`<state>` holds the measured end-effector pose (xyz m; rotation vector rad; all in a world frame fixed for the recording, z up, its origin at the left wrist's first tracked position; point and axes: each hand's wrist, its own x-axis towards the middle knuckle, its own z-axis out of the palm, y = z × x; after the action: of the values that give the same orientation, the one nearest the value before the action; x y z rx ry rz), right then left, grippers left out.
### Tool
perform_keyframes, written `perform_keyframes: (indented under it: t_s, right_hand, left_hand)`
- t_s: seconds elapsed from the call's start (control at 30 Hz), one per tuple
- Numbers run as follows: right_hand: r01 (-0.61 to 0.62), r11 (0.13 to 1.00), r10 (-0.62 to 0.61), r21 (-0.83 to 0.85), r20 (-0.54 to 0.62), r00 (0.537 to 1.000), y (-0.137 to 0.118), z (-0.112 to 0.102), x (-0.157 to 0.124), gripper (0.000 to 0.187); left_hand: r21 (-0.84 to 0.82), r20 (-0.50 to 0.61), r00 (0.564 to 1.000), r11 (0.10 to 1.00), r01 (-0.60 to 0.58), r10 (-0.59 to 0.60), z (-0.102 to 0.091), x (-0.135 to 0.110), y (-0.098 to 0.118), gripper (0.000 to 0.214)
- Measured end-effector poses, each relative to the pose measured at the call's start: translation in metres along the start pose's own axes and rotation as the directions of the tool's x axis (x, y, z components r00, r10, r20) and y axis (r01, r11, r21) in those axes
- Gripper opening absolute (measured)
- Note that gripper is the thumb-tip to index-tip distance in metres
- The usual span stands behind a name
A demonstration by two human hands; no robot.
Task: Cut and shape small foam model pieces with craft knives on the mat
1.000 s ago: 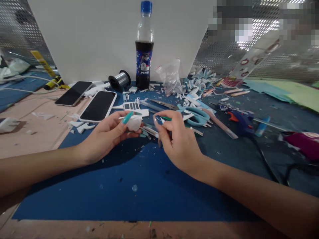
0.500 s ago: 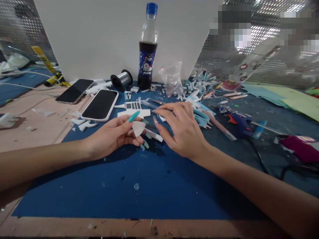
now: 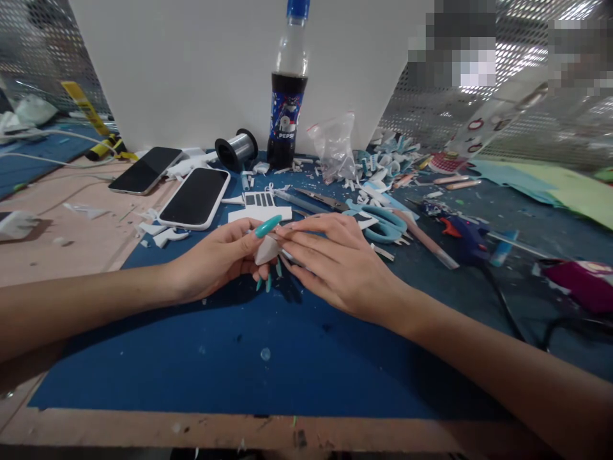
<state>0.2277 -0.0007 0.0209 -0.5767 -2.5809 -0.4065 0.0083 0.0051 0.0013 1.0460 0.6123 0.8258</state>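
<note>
One white piece (image 3: 265,251), head view: pinched by left hand (image 3: 220,259), over blue mat (image 3: 215,370), between both hands.
Right hand (image 3: 342,262): held narrow, up against the piece; any grip there is hidden.
Teal nails (image 3: 269,226): piece could be dented, or slip, if pressed too hard.
Bottle (image 3: 287,121): "PEPSI" is read; smaller print cannot be made out.

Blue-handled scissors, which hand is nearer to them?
Right. The right hand is just this side of the scissors; the left hand is farther off, to their left.

Wht panel (image 3: 191,70) bhnd tbl (image 3: 90,268), perf. mesh (image 3: 521,41) both sides, brighter at R.
</note>
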Motion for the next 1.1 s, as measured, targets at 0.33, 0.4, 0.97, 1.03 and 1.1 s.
perform_keyframes:
  t_s: [0.33,0.4,0.97,1.03,1.1]
  right_hand:
    - [0.006,0.978,-0.025,-0.209,-0.088,0.996,-0.01,0.008,0.0,0.022]
    - [-0.007,0.973,-0.014,-0.232,-0.088,0.996,-0.011,0.009,0.0,0.021]
    - [-0.086,0.995,0.083,-0.052,-0.048,0.995,-0.011,0.003,0.002,0.028]
    - [-0.069,0.997,0.068,-0.038,-0.032,0.997,-0.01,0.004,0.001,0.028]
    - [-0.061,0.998,0.06,-0.03,-0.031,0.998,-0.01,0.005,0.0,0.028]
  left_hand:
    - [0.028,-0.001,1.0,1.0,0.005,-0.005,-0.001,0.0,-0.002,0.04]
    - [0.025,-0.011,1.0,1.0,0.005,-0.005,0.0,0.0,-0.002,0.04]
    - [0.008,-0.031,1.0,1.0,0.004,-0.004,0.001,0.0,0.0,0.036]
    - [0.011,-0.019,1.0,1.0,0.003,-0.003,0.002,0.001,0.0,0.036]
    - [0.012,-0.012,1.0,1.0,-0.002,0.002,0.002,0.001,-0.001,0.036]
